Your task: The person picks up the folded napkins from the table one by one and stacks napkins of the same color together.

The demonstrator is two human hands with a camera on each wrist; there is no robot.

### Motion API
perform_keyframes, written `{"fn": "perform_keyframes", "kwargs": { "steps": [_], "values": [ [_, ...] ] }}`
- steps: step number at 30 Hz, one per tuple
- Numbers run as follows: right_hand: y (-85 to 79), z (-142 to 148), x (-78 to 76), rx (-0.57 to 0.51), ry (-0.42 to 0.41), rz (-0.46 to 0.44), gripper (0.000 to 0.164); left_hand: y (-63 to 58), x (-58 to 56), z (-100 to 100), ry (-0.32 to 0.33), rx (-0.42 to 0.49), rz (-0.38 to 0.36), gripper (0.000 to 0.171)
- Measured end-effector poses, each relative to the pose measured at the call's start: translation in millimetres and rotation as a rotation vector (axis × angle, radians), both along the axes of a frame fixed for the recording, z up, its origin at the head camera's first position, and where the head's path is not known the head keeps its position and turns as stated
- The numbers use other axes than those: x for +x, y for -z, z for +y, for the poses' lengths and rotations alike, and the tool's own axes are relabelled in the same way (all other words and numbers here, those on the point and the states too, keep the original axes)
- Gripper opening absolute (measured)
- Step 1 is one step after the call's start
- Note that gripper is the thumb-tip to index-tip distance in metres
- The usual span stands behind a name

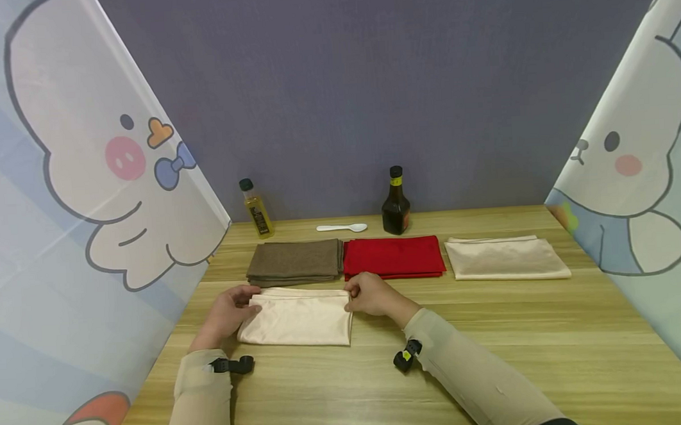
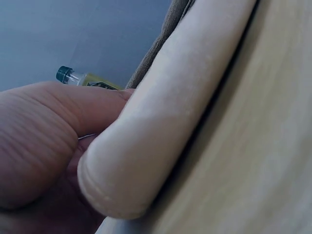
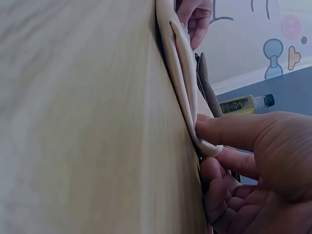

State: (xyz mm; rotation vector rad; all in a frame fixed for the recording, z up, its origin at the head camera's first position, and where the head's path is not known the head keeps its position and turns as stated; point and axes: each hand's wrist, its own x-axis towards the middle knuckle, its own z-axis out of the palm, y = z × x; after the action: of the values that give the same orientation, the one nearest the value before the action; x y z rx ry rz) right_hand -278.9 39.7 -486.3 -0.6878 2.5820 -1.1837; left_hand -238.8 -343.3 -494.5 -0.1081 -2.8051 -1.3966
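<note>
A folded cream satin cloth [image 1: 300, 322] lies on the wooden table, in front of a folded grey-brown cloth [image 1: 293, 260]. At its left edge my left hand [image 1: 230, 313] pinches the fabric between thumb and fingers. My right hand [image 1: 375, 295] pinches the opposite edge near the far corner. In the right wrist view the thumb and forefinger hold the layered fold [image 3: 187, 92] from both sides. The left wrist view shows the rounded folded end [image 2: 131, 161] of the cloth close beside the left thumb; the fingers behind it are mostly hidden.
Behind the right hand lies a folded red cloth [image 1: 395, 258], with another cream cloth [image 1: 507, 258] farther right. Along the back wall stand an oil bottle [image 1: 257, 212] and a dark sauce bottle [image 1: 396, 206], with a white spoon [image 1: 341, 228] between them. Cartoon-printed sheets flank the table.
</note>
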Motion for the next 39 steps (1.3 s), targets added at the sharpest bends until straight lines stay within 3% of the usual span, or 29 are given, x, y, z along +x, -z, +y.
{"fn": "perform_keyframes", "kwargs": {
  "steps": [5,12,22,29,39],
  "values": [
    [1.6,-0.1,0.1,0.009,0.001,0.011,0.023,-0.7,0.7,2.8,-0.012,-0.025,-0.031,0.038],
    [3.8,0.8,0.9,0.013,-0.033,0.038,0.013,-1.3,2.4,5.8,0.020,-0.047,-0.018,0.035],
    [5.0,1.3,-0.2,0.020,-0.079,0.075,0.008,-1.4,2.3,4.5,0.057,0.009,-0.008,0.030],
    [2.1,0.9,-0.9,-0.041,-0.060,0.070,0.007,-1.5,1.2,3.2,0.073,0.110,0.020,0.027],
    [0.1,-0.7,2.3,-0.219,-0.069,-0.079,0.017,-8.4,4.4,7.4,0.069,0.178,0.023,0.032]
  ]
}}
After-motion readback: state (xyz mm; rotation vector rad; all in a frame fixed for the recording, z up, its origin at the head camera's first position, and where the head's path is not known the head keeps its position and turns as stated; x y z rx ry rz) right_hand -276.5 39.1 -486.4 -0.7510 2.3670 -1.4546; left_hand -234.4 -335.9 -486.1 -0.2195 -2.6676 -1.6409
